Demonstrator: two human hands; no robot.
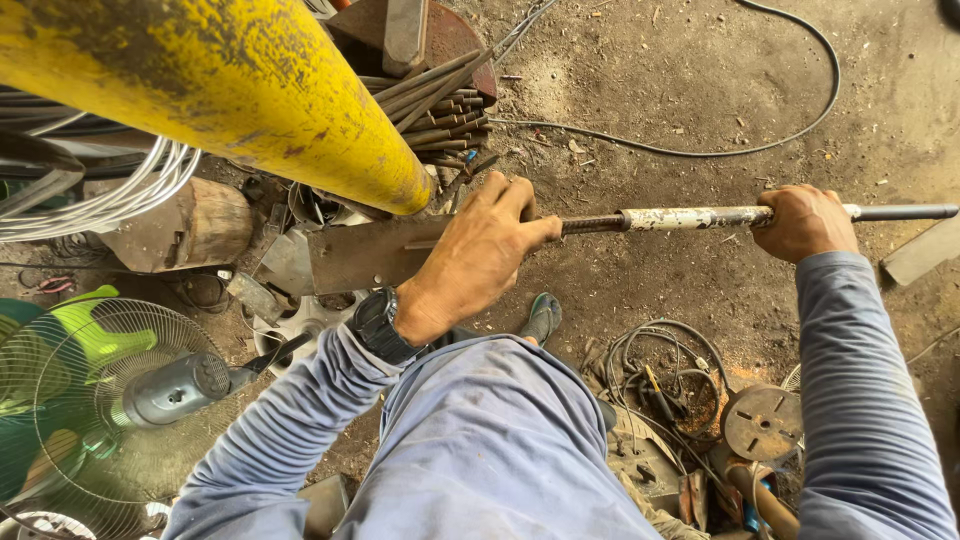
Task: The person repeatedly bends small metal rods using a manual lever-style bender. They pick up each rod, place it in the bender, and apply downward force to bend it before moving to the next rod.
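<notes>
A long metal rod (690, 217), partly coated in flaking white paint, runs level from the middle of the view to the right edge. My right hand (803, 221) is closed around it near its right end. My left hand (483, 253) grips its left end, where the rod meets a rusty flat steel plate (365, 254). A black watch sits on my left wrist. Both arms wear grey-blue sleeves.
A thick yellow pipe (230, 85) slants across the upper left. Behind it lie a bundle of steel rods (440, 115) and coiled wire (120, 190). A green fan (95, 400) stands at lower left. A black cable (700, 150), wire scraps and a round metal disc (762, 422) lie on the dirt floor.
</notes>
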